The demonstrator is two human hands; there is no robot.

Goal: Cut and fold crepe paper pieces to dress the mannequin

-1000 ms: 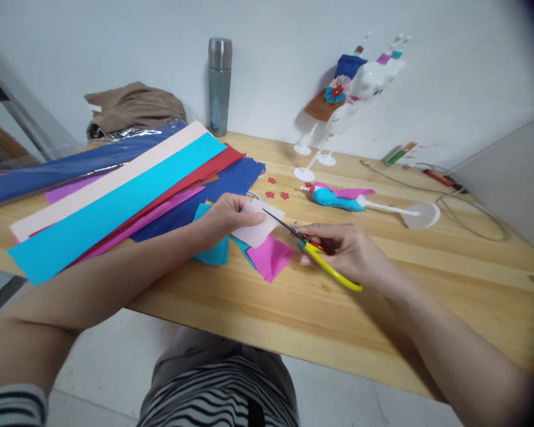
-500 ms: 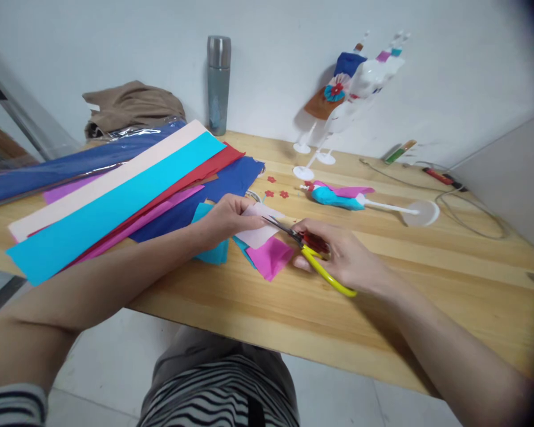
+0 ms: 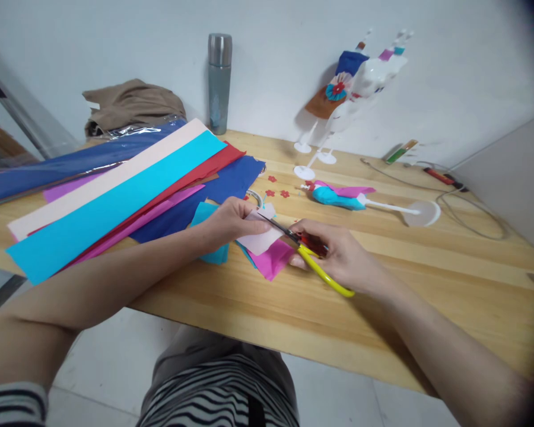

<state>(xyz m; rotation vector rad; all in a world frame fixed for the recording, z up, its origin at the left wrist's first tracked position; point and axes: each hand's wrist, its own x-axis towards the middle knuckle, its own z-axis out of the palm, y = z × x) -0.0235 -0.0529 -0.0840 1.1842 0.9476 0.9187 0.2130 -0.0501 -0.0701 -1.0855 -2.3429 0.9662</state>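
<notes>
My left hand [image 3: 231,222] pinches a pale pink piece of paper [image 3: 261,242] between thumb and fingers. Wrapped in my right hand [image 3: 338,252] is a pair of scissors [image 3: 323,273] with a yellow handle; its blades lie across the paper, with the tips by my left thumb. Under the pale piece lies a magenta paper piece [image 3: 273,260]. Folded turquoise paper [image 3: 216,254] sits beneath my left wrist. Beyond my hands are several small red paper flowers [image 3: 285,194] and a roll of tape [image 3: 254,196], partly hidden.
Long crepe paper strips [image 3: 115,204] cover the left of the wooden table [image 3: 382,320]. A grey thermos [image 3: 218,89] and brown cloth [image 3: 136,107] stand by the wall. Dressed white stands [image 3: 338,107] are at the back; another dressed figure [image 3: 338,197] lies nearby. A cable [image 3: 471,231] curls at right.
The scissors have closed farther across the pale pink paper, and its far part now stands apart from the near part at the cut. Both hands stay nearly in place.
</notes>
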